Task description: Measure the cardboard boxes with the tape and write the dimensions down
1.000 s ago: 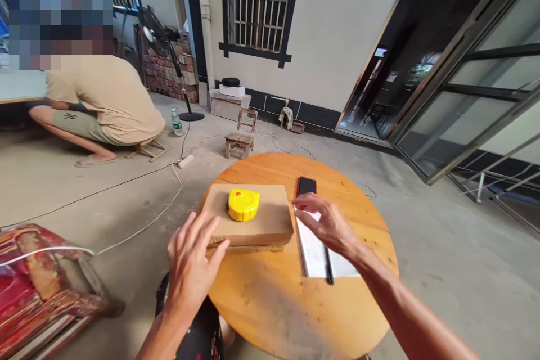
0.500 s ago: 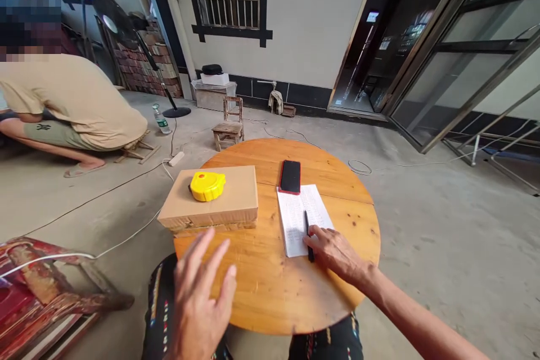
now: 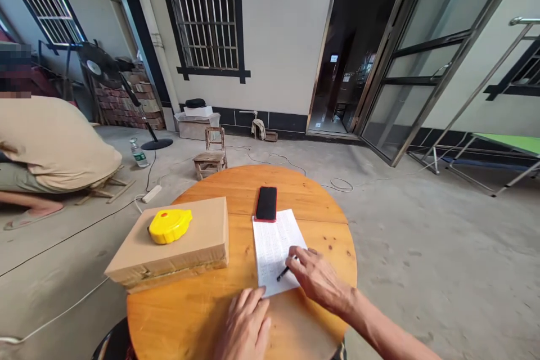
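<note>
My right hand (image 3: 318, 278) has its fingers closed on a black pen (image 3: 283, 274), which is tilted over a sheet of paper (image 3: 274, 247) covered in small writing. At the paper's lower left corner, my left hand (image 3: 247, 323) lies flat on the round wooden table (image 3: 198, 315), fingertips at the paper's edge and nothing held. A phone in a red case (image 3: 266, 204) rests on the paper's top edge. To the left, a yellow tape measure (image 3: 170, 226) sits on a brown cardboard box (image 3: 198, 236).
On the left a person in a beige shirt (image 3: 54, 146) crouches on a low stool. Beyond the table stand a small wooden chair (image 3: 211, 157), a water bottle (image 3: 139, 153) and a standing fan (image 3: 135, 101). Cables (image 3: 84, 222) and a power strip (image 3: 152, 194) lie on the floor.
My right hand has picked up the pen from the paper and turned it tip down to the left. My left hand has come down from the air onto the table. The view has shifted right.
</note>
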`<state>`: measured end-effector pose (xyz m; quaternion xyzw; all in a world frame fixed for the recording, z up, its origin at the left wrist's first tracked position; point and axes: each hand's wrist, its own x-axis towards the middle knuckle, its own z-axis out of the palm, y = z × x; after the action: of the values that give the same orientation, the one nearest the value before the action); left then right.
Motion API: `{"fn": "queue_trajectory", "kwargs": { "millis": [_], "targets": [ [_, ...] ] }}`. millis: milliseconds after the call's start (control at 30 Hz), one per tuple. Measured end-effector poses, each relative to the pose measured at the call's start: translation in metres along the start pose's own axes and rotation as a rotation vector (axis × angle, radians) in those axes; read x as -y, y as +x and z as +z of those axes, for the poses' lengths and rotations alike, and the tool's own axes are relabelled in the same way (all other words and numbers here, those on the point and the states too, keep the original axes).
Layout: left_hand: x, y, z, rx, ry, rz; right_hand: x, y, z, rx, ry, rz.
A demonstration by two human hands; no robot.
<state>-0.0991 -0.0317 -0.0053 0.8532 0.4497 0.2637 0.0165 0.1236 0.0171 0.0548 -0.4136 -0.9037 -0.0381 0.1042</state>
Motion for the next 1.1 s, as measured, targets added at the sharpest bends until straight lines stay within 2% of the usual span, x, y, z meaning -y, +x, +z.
{"fn": "queue_trajectory", "kwargs": {
  "millis": [133,233,400,500,600,667,733,833,933,1100],
  "targets": [
    [0.007,-0.003,0.006,-0.084,0.041,0.067,0.008,-0.006,-0.025,-0.39,0.338,0.292],
    [0.01,-0.005,0.012,-0.166,0.06,0.083,0.016,-0.012,-0.037,-0.526,0.515,0.435],
    [0.011,-0.01,0.018,-0.218,0.053,0.065,0.025,-0.024,-0.038,-0.443,0.854,0.557],
    [0.007,-0.01,0.017,-0.167,0.039,0.042,0.026,-0.03,-0.032,-0.401,0.988,0.605],
    [-0.003,-0.009,0.011,-0.062,0.02,-0.073,0.027,-0.034,-0.026,-0.459,1.106,0.641],
    [-0.009,-0.007,0.007,0.003,0.004,-0.136,0.028,-0.036,-0.023,-0.514,1.134,0.666],
    [-0.013,-0.005,0.003,0.05,-0.012,-0.179,0.03,-0.037,-0.02,-0.516,1.116,0.684],
    [-0.017,-0.002,0.001,0.083,-0.036,-0.221,0.033,-0.035,-0.013,-0.388,1.11,0.673],
    [-0.017,-0.001,0.003,0.057,-0.046,-0.241,0.035,-0.027,-0.003,-0.256,1.125,0.62],
    [-0.013,0.001,0.007,0.054,-0.071,-0.235,0.034,-0.005,0.012,-0.247,1.086,0.625]
  ]
}}
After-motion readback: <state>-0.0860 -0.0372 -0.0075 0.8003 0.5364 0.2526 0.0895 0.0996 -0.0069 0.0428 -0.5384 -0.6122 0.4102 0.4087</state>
